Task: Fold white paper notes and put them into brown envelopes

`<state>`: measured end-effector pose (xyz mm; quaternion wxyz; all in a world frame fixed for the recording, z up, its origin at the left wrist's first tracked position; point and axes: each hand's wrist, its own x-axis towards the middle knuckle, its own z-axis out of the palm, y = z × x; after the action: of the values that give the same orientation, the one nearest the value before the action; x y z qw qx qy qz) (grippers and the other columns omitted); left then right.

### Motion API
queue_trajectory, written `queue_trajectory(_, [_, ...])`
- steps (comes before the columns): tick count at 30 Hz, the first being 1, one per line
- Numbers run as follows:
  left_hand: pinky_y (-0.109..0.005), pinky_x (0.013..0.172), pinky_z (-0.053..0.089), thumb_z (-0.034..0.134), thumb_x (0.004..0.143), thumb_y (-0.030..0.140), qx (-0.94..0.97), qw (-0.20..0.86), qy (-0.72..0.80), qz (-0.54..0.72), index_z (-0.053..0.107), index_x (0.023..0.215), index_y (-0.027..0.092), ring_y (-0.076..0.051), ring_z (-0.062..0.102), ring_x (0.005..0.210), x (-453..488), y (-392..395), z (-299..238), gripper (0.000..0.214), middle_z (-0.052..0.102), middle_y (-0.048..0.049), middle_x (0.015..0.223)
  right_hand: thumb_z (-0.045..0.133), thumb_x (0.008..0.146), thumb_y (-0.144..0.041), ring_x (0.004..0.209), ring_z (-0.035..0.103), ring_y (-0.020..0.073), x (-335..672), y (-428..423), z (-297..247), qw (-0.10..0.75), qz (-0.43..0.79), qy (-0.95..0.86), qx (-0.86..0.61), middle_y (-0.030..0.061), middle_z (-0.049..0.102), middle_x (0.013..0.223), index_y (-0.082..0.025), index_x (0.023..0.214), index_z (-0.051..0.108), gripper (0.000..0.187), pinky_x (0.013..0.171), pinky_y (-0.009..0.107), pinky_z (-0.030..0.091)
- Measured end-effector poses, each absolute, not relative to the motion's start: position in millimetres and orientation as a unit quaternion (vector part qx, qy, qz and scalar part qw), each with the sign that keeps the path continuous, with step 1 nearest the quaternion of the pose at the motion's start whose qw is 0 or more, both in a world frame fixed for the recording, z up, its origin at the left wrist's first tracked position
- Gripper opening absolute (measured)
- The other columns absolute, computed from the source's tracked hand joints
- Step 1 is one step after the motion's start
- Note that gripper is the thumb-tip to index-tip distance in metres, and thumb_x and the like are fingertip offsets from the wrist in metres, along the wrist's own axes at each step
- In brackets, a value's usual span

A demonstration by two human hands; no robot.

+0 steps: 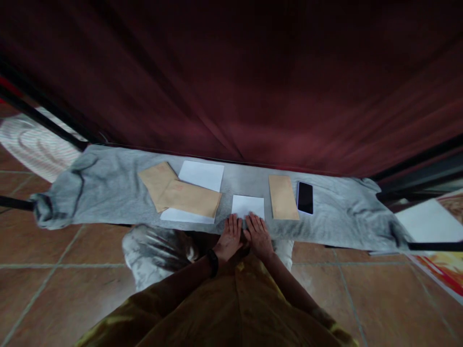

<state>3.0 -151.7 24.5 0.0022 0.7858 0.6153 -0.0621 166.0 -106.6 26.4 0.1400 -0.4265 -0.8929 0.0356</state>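
Note:
My left hand and my right hand lie side by side, fingers stretched flat, on the near edge of a small folded white paper. The paper rests on a grey cloth-covered surface. A black band sits on my left wrist. Right of the paper lies a brown envelope, and beside that a black phone. To the left, two brown envelopes overlap a larger white sheet.
A dark red curtain hangs behind the surface. Terracotta floor tiles spread below. A white sheet and a colourful mat sit at the right; a striped rug lies at the far left.

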Motion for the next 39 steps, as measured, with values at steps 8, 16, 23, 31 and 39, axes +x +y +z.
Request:
queue_trajectory(8, [-0.061, 0.121, 0.020, 0.059, 0.090, 0.052, 0.787, 0.009, 0.615, -0.042, 0.016, 0.157, 0.000, -0.042, 0.014, 0.151, 0.8, -152.8, 21.9, 0.095, 0.013, -0.0324, 0.160, 0.038, 0.105, -0.034, 0.149, 0.030, 0.0304, 180.6, -114.5, 19.6, 0.136, 0.001, -0.876, -0.463, 0.0189, 0.029, 0.162, -0.011, 0.156, 0.033, 0.056, 0.118, 0.050, 0.029])
queue_trajectory(16, [-0.059, 0.122, 0.022, 0.060, 0.090, 0.052, 0.788, 0.010, 0.614, -0.044, 0.017, 0.156, -0.001, -0.041, 0.011, 0.151, -3.0, -153.7, 23.3, 0.096, 0.010, -0.0315, 0.161, 0.037, 0.106, -0.037, 0.149, 0.028, 0.0317, 185.0, -122.8, 16.8, 0.142, -0.006, -0.860, -0.489, 0.0218, 0.027, 0.163, -0.007, 0.158, 0.025, 0.061, 0.118, 0.051, 0.029])
queue_trajectory(23, [-0.055, 0.123, 0.021, 0.056, 0.091, 0.056, 0.787, -0.004, 0.616, -0.017, 0.027, 0.152, -0.007, -0.041, 0.019, 0.150, 0.6, -151.9, 33.5, 0.093, 0.020, -0.0345, 0.159, 0.036, 0.106, -0.038, 0.149, 0.027, 0.0330, 183.2, -128.5, 15.6, 0.156, -0.011, -0.846, -0.509, 0.0219, 0.024, 0.164, -0.008, 0.160, 0.016, 0.066, 0.117, 0.052, 0.030])
queue_trajectory(31, [-0.055, 0.123, 0.022, 0.038, 0.099, 0.042, 0.784, -0.011, 0.617, 0.068, 0.027, 0.153, -0.002, -0.035, 0.021, 0.152, 4.2, -96.9, 45.3, 0.071, 0.029, -0.0271, 0.160, 0.041, 0.104, -0.035, 0.149, 0.027, 0.0341, 179.3, -130.2, 12.6, 0.181, -0.034, -0.833, -0.522, 0.0208, 0.021, 0.165, -0.012, 0.161, 0.014, 0.067, 0.115, 0.053, 0.033])
queue_trajectory(39, [-0.051, 0.124, 0.022, 0.038, 0.099, 0.049, 0.766, 0.002, 0.638, 0.072, 0.030, 0.152, -0.002, -0.034, 0.024, 0.152, -2.5, -71.1, 33.4, 0.074, 0.030, -0.0267, 0.160, 0.044, 0.103, -0.036, 0.149, 0.027, 0.0347, 177.2, -128.2, 10.9, 0.175, -0.034, -0.830, -0.528, 0.0220, 0.026, 0.163, -0.009, 0.158, 0.025, 0.064, 0.116, 0.053, 0.031])
